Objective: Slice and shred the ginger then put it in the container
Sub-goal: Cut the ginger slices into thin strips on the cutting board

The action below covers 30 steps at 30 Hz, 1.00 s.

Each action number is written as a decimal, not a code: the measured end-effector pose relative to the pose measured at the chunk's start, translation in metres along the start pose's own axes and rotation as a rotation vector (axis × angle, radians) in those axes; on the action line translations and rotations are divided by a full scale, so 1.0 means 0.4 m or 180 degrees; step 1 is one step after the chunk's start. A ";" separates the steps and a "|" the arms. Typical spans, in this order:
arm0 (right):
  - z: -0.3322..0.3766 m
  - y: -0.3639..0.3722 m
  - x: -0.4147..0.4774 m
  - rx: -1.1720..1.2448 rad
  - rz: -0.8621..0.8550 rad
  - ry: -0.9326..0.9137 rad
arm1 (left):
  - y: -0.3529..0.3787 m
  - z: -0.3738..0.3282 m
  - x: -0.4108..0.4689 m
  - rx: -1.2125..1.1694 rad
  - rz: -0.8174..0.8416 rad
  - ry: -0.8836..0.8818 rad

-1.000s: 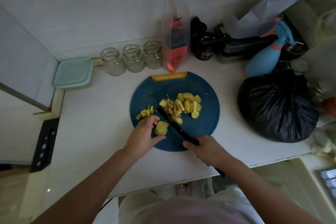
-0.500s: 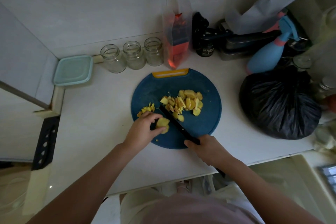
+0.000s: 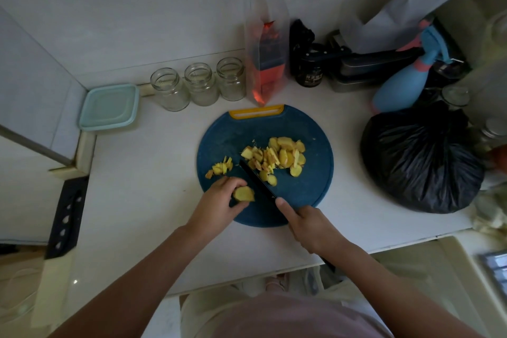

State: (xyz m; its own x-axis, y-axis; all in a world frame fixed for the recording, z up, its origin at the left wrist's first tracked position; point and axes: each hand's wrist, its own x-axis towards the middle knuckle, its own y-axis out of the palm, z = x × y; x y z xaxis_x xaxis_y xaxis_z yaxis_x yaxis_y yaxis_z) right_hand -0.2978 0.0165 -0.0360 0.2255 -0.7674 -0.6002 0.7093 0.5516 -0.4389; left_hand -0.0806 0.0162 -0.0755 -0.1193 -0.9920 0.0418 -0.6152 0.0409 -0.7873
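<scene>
Slightly nearer than before, the ginger piece (image 3: 243,194) lies on the blue cutting board (image 3: 312,186), pinched by the left hand (image 3: 216,204). The right hand (image 3: 310,225) grips the black knife (image 3: 256,181), blade just beside the piece. Cut slices (image 3: 284,156) lie beyond the blade; the lidded container (image 3: 108,107) stands far left on the bench (image 3: 153,173).

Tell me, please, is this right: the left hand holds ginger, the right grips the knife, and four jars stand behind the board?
The head view shows three jars, not four, behind the board; the left hand holds ginger, the right hand grips the knife.
</scene>
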 end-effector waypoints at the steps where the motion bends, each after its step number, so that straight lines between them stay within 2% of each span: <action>1: 0.002 0.001 -0.002 0.0076 -0.0026 0.0021 | 0.010 -0.002 -0.007 0.0028 -0.0131 0.0009; 7: 0.021 0.007 -0.002 -0.0411 -0.0075 -0.0321 | 0.055 -0.027 -0.020 -0.0125 -0.0755 -0.0116; 12: 0.026 0.033 -0.007 -0.0428 -0.0059 -0.0461 | 0.061 -0.011 -0.032 -0.0226 -0.0764 0.0165; 19: 0.013 0.034 -0.008 -0.0516 -0.0313 -0.0550 | 0.070 -0.012 -0.030 -0.0076 -0.0821 0.0118; 30: 0.014 0.061 -0.029 -0.0834 -0.0335 -0.0339 | 0.077 -0.001 -0.031 -0.0044 -0.0875 0.0227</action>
State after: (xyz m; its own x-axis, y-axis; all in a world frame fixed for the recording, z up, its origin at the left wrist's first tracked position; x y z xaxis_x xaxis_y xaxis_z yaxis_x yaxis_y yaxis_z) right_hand -0.2797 0.0371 -0.0359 0.2384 -0.8472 -0.4747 0.5391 0.5220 -0.6610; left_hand -0.0982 0.0298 -0.1000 -0.0006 -0.9551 0.2962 -0.6425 -0.2266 -0.7320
